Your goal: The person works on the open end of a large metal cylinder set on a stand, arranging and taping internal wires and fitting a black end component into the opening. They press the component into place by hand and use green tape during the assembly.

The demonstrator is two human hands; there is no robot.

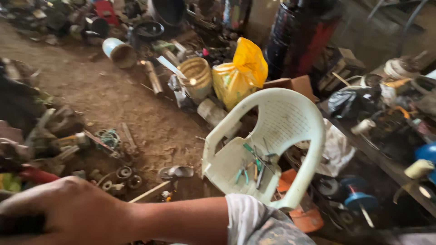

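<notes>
My right hand [72,213] lies at the bottom left, knuckles up, at the end of a bare arm that reaches across from a white short sleeve [245,218]. Its fingers are closed around a dark bar-like object [20,224] that runs out of the left edge; most of that object is hidden. A red piece [38,175] sits just above the hand. My left hand is not visible. A white plastic chair [277,131] stands tilted in the middle, with pliers and screwdrivers [254,168] on its seat.
The dirt floor [113,100] is littered with metal rings, bearings [123,173] and a sandal [177,171]. Behind the chair are a yellow bag [240,72], a bucket [196,78] and a dark drum [299,36]. A cluttered bench [390,131] runs along the right.
</notes>
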